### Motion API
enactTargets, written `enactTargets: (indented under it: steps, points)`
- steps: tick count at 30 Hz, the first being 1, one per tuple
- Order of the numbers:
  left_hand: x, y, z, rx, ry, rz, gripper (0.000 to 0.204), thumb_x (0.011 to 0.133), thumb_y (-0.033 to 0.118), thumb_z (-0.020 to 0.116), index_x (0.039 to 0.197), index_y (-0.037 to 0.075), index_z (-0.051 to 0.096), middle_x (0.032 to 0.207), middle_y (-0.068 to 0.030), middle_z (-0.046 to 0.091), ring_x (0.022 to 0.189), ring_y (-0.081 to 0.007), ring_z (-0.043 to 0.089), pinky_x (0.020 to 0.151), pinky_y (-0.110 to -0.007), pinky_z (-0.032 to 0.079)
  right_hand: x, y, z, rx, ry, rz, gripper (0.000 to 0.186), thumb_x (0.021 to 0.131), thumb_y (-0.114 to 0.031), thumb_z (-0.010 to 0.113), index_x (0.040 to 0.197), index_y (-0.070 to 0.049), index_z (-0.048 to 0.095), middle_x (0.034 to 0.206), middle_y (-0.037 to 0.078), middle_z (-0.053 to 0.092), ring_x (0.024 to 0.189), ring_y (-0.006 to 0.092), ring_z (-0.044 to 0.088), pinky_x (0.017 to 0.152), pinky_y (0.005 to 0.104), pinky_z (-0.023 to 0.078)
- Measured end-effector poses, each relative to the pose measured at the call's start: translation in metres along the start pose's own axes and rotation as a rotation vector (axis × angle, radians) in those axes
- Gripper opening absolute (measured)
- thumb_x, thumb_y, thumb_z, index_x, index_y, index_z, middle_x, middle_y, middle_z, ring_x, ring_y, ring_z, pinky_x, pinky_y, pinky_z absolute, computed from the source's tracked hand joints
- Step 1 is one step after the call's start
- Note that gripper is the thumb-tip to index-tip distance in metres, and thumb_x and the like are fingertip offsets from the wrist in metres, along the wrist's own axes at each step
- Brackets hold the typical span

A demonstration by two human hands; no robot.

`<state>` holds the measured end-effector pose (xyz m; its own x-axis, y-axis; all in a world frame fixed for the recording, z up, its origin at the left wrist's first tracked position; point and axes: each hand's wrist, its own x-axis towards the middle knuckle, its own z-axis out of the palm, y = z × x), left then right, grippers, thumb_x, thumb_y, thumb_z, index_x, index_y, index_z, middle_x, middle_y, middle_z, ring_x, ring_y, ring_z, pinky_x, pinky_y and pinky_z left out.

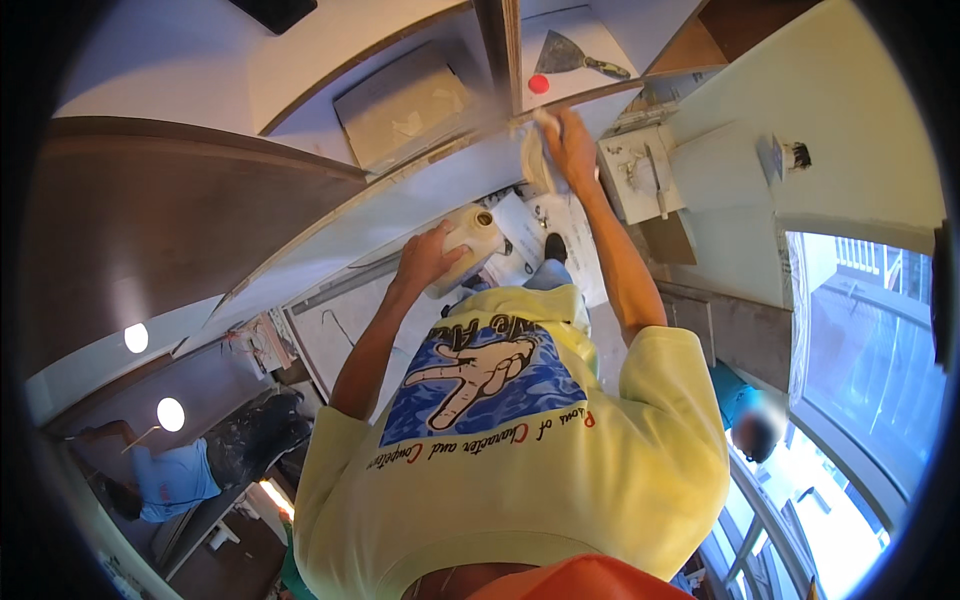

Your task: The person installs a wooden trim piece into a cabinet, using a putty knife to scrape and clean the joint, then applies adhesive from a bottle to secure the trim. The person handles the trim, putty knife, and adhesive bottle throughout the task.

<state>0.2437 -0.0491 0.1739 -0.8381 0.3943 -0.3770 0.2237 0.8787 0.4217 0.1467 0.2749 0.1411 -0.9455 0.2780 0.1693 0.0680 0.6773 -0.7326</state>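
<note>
My left hand (425,258) is closed round the side of a cream plastic jug (474,228), whose round mouth stands uncapped and faces up. Higher up, my right hand (572,150) grips a whitish cloth (536,158) against the front edge of the cabinet (440,165). The cloth is blurred and hangs partly below the hand. In the compartment just above it lie a scraper (563,54) with a wide blade and a small red round cap (539,84).
A flat brown cardboard box (400,105) sits in the neighbouring compartment. Right of my arm, a small ledge (632,180) carries a thin tool. A person in a light blue shirt (178,478) works at lower left; another person (745,415) is by the windows at right.
</note>
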Motion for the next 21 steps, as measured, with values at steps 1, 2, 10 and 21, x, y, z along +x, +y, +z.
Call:
enactTargets:
  steps: [1,2,10,21]
  points:
    - [0.002,0.001,0.000,-0.001,-0.055,-0.022,0.060,0.089,0.047,0.071,0.130,0.005,0.058,0.110,-0.0246,0.072,0.103,-0.0422,0.068,0.091,-0.049,0.052,0.007,-0.012,0.000,0.120,0.150,-0.115,0.026,0.098,-0.026,0.062,0.115,-0.006,0.064,0.109,0.020,0.065,0.100,0.0434,0.064,0.085,0.0501,0.051]
    - [0.003,0.002,0.000,-0.005,-0.079,-0.027,0.061,0.089,0.047,0.071,0.131,0.005,0.058,0.112,-0.0245,0.072,0.105,-0.0422,0.068,0.093,-0.049,0.051,0.019,-0.023,0.001,0.214,0.294,-0.232,0.025,0.100,-0.028,0.060,0.115,-0.009,0.064,0.108,0.019,0.065,0.099,0.0439,0.064,0.084,0.0514,0.051]
    - [0.006,0.013,-0.011,-0.006,-0.051,0.022,0.061,0.089,0.044,0.071,0.131,0.002,0.058,0.106,-0.0248,0.073,0.098,-0.0426,0.070,0.088,-0.050,0.053,-0.008,0.046,0.085,-0.174,-0.239,0.043,0.027,0.095,-0.032,0.064,0.108,-0.009,0.063,0.107,0.020,0.068,0.102,0.0422,0.066,0.084,0.0519,0.051]
    - [0.011,0.002,-0.012,-0.008,-0.094,-0.032,0.053,0.089,0.038,0.074,0.126,0.002,0.059,0.111,-0.0263,0.072,0.103,-0.0426,0.069,0.090,-0.048,0.054,-0.058,0.091,0.062,0.104,-0.049,0.241,0.047,0.087,-0.039,0.073,0.123,-0.011,0.062,0.087,0.022,0.071,0.086,0.0419,0.070,0.078,0.0482,0.053]
